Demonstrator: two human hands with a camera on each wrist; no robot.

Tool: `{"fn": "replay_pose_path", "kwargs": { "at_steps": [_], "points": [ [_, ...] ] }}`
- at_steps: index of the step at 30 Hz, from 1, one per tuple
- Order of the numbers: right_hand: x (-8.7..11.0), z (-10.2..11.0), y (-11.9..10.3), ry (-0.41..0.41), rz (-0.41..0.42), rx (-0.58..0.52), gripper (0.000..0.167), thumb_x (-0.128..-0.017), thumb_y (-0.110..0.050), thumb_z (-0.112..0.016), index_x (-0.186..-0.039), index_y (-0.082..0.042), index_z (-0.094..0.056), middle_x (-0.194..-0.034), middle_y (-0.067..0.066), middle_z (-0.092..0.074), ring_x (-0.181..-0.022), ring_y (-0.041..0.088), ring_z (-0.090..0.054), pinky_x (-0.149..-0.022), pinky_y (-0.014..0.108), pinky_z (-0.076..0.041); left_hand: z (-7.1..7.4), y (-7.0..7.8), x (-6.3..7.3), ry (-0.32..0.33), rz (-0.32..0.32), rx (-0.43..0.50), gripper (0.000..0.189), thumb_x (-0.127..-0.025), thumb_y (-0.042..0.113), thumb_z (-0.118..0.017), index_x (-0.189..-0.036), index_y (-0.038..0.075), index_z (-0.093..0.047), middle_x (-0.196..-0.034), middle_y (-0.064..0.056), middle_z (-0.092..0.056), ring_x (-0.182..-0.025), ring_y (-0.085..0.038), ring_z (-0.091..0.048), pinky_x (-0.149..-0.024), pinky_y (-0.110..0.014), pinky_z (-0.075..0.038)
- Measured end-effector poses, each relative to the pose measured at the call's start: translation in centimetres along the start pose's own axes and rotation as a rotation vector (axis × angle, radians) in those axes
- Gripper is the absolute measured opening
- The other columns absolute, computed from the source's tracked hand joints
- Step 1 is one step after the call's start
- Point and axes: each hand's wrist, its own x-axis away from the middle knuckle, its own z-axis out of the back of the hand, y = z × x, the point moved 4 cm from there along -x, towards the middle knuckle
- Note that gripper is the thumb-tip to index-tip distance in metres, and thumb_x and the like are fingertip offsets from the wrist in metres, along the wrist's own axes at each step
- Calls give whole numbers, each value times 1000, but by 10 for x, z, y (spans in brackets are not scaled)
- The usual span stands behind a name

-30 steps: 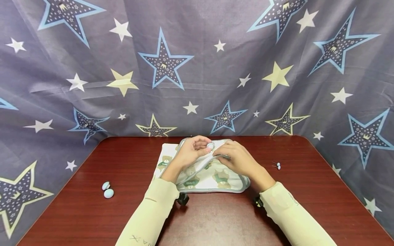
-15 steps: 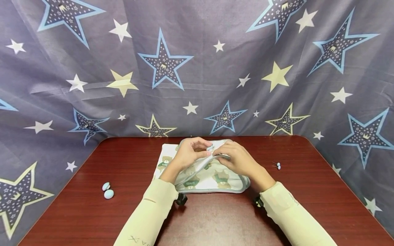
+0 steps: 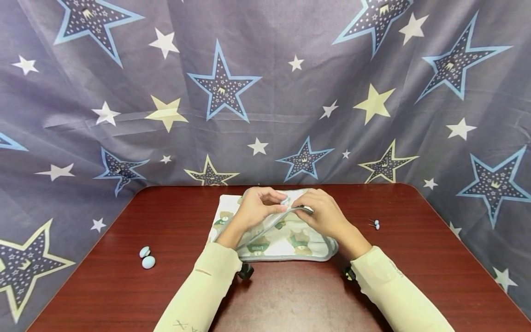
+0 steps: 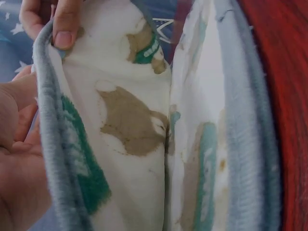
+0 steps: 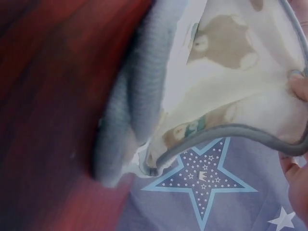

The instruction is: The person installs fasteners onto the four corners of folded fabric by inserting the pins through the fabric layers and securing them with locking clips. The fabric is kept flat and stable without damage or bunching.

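A white cloth (image 3: 275,242) with bear prints and grey-blue piped edging lies folded on the table, its upper layer lifted. My left hand (image 3: 253,210) is at the raised edge, thumb and fingers around a small light-blue mushroom-shaped cap (image 3: 286,201), partly hidden by the fingers. Facing it, my right hand (image 3: 321,212) pinches the raised edge. In the left wrist view, a bit of light blue (image 4: 60,53) shows under a fingertip on the cloth's inner side. A small blue head (image 5: 295,74) sits by a fingertip in the right wrist view.
Two light-blue mushroom-shaped caps (image 3: 148,262) lie on the red-brown table (image 3: 103,281) at the left. At the right lie two pins (image 3: 376,224) with light-blue heads. A grey star-patterned curtain (image 3: 274,92) hangs behind the table.
The left fingers have brought the blue cap slightly down against the cloth's raised edge, and the left thumb has shifted lower. The right hand keeps its grip on the cloth, nearly still.
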Motion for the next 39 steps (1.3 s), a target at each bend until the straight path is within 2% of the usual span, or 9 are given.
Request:
{"fn": "replay_pose_path", "kwargs": {
  "at_steps": [5,10,15,18,23,27,30,33,39],
  "points": [
    [0,0,1,2,-9,34,22,-74,-4,-88,-90,-12,-75,-85,-5,-74,-79,16,-64,-70,36,-46,-2,1,1,-8,-13,7,24,-78,2,-88,-101,4,-80,-91,-7,-78,-82,-16,-74,-76,-29,-59],
    [0,0,0,1,-8,39,22,-74,-4,-89,-88,-13,-75,-83,-5,-73,-78,15,-63,-68,35,-45,-2,1,2,-45,-25,-14,25,-80,4,-87,-104,4,-78,-93,-8,-78,-85,-17,-74,-78,-31,-59],
    [-1,0,0,-19,-14,36,21,-76,-4,-88,-89,-13,-74,-84,-4,-73,-80,16,-64,-69,35,-46,-2,3,3,-112,-24,-70,28,-87,8,-81,-114,6,-74,-108,-7,-75,-93,-18,-72,-84,-40,-58],
    [0,1,2,-30,-38,45,21,-76,-4,-88,-89,-13,-74,-84,-4,-73,-79,16,-64,-69,36,-47,-3,11,4,-125,-54,-156,31,-90,18,-80,-118,9,-71,-113,-4,-72,-92,-17,-71,-81,-41,-59],
    [1,2,5,-56,-84,52,21,-77,-4,-87,-89,-14,-73,-83,-5,-71,-78,14,-62,-70,36,-47,-6,26,8,-115,-125,-370,35,-83,30,-86,-103,10,-66,-97,-4,-67,-77,-16,-65,-69,-30,-56],
    [-1,2,5,-70,-98,49,18,-80,-7,-87,-89,-15,-73,-82,-6,-70,-77,12,-60,-72,36,-48,-9,31,11,-145,-137,-559,29,-84,28,-85,-94,14,-62,-82,1,-62,-67,-9,-58,-64,-26,-49],
    [-1,2,5,-83,-108,42,14,-83,-10,-85,-91,-14,-74,-82,-7,-70,-76,12,-59,-74,37,-49,-11,30,11,-156,-136,-638,16,-89,23,-81,-91,18,-66,-76,8,-62,-62,-4,-55,-63,-25,-48],
    [-1,1,6,-99,-122,42,12,-84,-12,-84,-91,-13,-74,-82,-6,-70,-76,12,-60,-74,36,-50,-12,28,11,-164,-146,-643,9,-93,21,-77,-90,18,-69,-75,10,-62,-62,-3,-56,-63,-25,-48],
    [1,1,8,-155,-165,45,13,-84,-13,-85,-90,-14,-74,-81,-7,-70,-77,11,-62,-73,35,-51,-15,21,9,-171,-161,-595,8,-93,22,-76,-91,16,-72,-79,7,-66,-65,-3,-57,-64,-24,-49]
  ]
}}
